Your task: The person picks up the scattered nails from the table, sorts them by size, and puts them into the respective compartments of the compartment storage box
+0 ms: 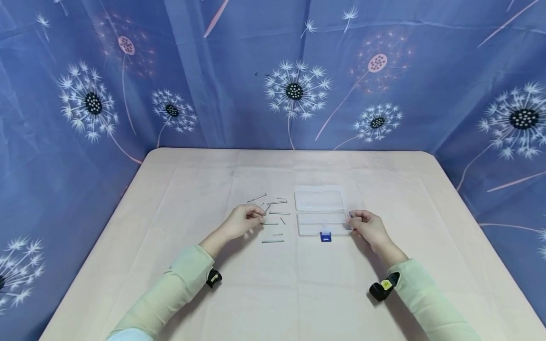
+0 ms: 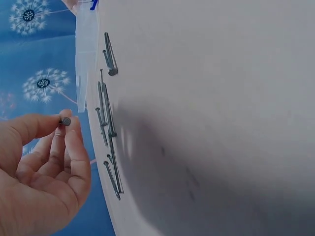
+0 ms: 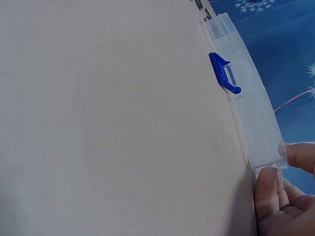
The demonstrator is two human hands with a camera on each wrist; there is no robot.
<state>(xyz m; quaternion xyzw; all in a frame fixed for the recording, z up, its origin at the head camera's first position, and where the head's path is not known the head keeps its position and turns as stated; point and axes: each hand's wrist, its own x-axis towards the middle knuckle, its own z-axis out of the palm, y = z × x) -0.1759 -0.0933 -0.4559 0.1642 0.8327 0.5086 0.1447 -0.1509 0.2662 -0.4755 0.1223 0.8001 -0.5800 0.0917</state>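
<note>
Your left hand (image 1: 244, 221) pinches a gray, round-headed nail (image 2: 66, 121) over the table (image 1: 256, 298). Your right hand (image 1: 371, 230) pinches the right end of a clear, open plastic box (image 1: 313, 218) with little rooms and a blue latch (image 1: 326, 237). Loose nails (image 1: 273, 241) lie left of it.

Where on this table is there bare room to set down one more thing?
The table is bare on its near side, between the two sleeves and below the blue latch. Another free patch lies beyond the open box, toward the curtain. It is crowded between the left hand and the box, where nails lie scattered.
</note>
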